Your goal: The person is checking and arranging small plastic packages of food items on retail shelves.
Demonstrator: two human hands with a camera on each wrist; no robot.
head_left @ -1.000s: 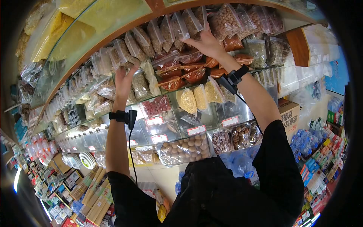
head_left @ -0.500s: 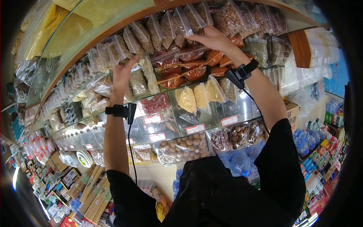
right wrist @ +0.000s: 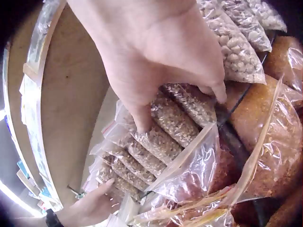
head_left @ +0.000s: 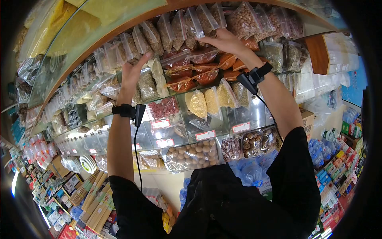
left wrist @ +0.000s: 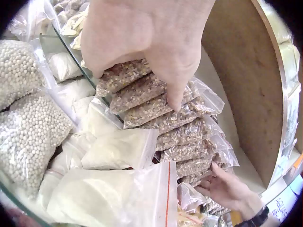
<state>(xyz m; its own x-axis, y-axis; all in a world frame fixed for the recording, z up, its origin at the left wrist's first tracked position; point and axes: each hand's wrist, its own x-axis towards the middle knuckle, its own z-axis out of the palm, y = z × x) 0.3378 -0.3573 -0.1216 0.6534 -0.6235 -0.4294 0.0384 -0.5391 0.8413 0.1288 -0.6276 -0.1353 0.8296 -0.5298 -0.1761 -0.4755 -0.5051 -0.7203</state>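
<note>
A row of zip bags filled with mixed brownish grain [head_left: 165,34] leans on edge along the glass-fronted shelf. My left hand [head_left: 132,75] grips several bags at the row's left end, its thumb lying across their tops in the left wrist view. At the right end, my right hand [head_left: 227,43] spans several more bags, with the thumb [right wrist: 141,122] pressed on them and the fingers curled over the end one. Bags of white powder [left wrist: 113,149] and white pellets [left wrist: 35,127] lie beside the left hand. Next to the right hand are bags of reddish-brown powder [right wrist: 284,142].
Bags of nuts [head_left: 244,22] stand right of the row. A curved wooden rim [head_left: 107,36] runs behind it. In front are bags of yellow grain [head_left: 197,104], glass bins with price tags and round brown goods [head_left: 195,155]. A wooden block [head_left: 317,51] bounds the right side.
The left hand has shifted slightly right, closer against the row's end. The right hand stays at the right end, with its fingers drawn in lower over the end bag.
</note>
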